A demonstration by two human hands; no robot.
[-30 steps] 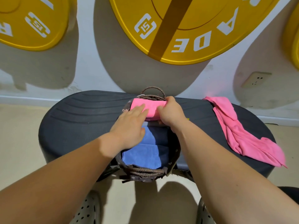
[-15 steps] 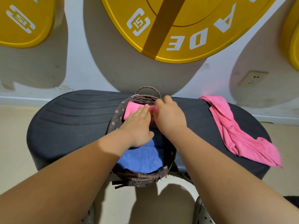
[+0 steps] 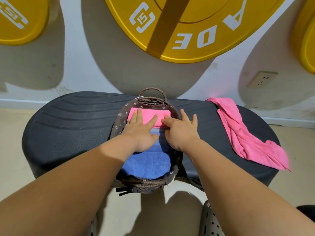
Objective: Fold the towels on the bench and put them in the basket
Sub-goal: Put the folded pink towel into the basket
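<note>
Item: woven basket (image 3: 150, 182), brown, floral cloth lining, loop handle at the far rim, standing on a dark ribbed counter (image 3: 71, 126) against the wall. Contents: folded blue towels (image 3: 148, 163) filling the near and middle part; one folded pink towel (image 3: 146, 114) laid crosswise at the far end. Left hand (image 3: 140, 130): flat and spread, palm down, fingers resting on the pink fold, gripping nothing. Right hand (image 3: 180, 132): likewise flat and empty, its inner fingers touching the right end of the pink fold, its outer fingers lying over the basket rim toward the counter. Step in hand, as judged: seating and smoothing the pink towel into place in the basket. Outstanding: one unfolded pink towel (image 3: 245, 133), rumpled, draped along the right end of the counter, well apart from the basket, one corner hanging past the near edge. Next move would call for lifting both hands clear, reaching right, and spreading that towel flat on bare counter before folding. Not determinable: how many blue towels are stacked, since the hands and forearms cover the basket's middle; the counter's base, hidden below; the yellow discs (image 3: 196, 28) on the wall, cut off by the frame. A wall socket (image 3: 262, 79) shows at the right.
</note>
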